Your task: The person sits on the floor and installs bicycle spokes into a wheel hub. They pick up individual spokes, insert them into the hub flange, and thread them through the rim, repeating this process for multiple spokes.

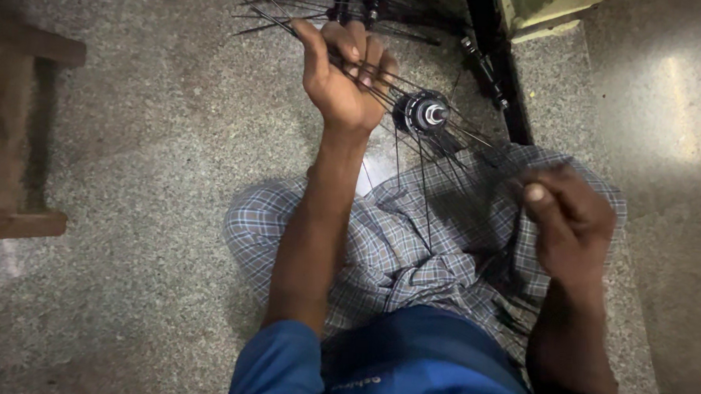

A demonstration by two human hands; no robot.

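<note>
A black wheel hub [424, 113] with a silver axle end hangs above my lap, thin black spokes [426, 197] fanning out from it. My left hand [342, 75] is closed around several spokes just left of the hub. My right hand [569, 220] sits lower right over my checked cloth, fingers pinched on the ends of several spokes. I sit on the floor in a blue shirt.
A pile of loose black spokes and hubs [360, 6] lies on the speckled stone floor [146, 130] at the top. A black bar [497, 65] runs beside a pale step. A wooden stool frame [10, 131] stands at the left edge.
</note>
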